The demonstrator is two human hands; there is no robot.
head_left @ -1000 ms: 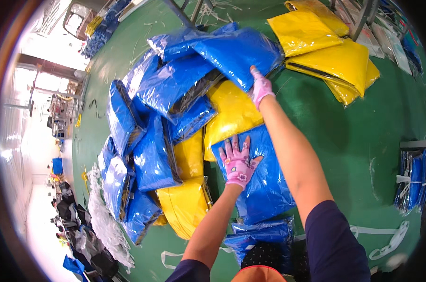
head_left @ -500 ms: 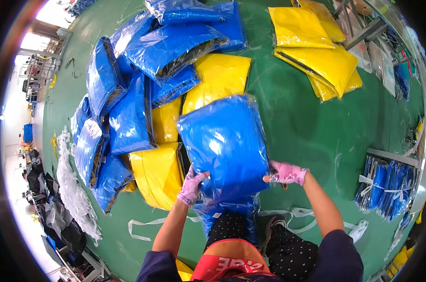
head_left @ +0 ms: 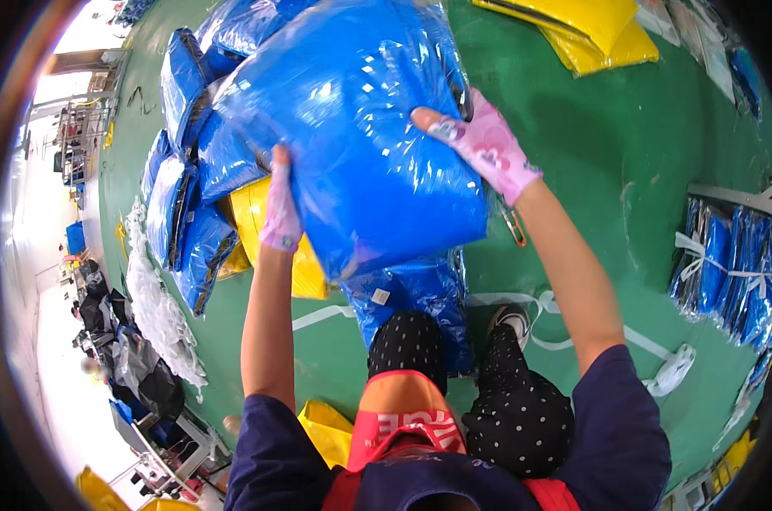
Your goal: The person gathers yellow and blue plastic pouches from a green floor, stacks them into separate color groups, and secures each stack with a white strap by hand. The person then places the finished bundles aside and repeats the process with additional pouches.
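Between my hands is a large blue package (head_left: 360,162), soft and flat, wrapped in clear plastic. My left hand (head_left: 282,204), in a pink fingerless glove, grips its left edge with the thumb on top. On the right edge is my right hand (head_left: 486,149), gloved alike, its thumb pressed on the plastic and its other fingers mostly hidden. A small orange and metal thing (head_left: 513,228) hangs by my right wrist. Below the held package, another wrapped blue package (head_left: 441,294) lies on the floor by my leg. A yellow package (head_left: 307,274) shows partly behind my left hand.
Wrapped blue packages (head_left: 181,81) are piled at the left, and yellow ones (head_left: 603,47) lie at the far right. Tied blue bundles (head_left: 726,264) stand at the right. White strapping (head_left: 565,341) trails across the green floor near my shoe. Crumpled clear plastic (head_left: 160,298) lies left.
The blue package has been raised and moved away from me, and looks larger and tilted. Both hands have gone up with it, still gripping its sides. The view has shifted.
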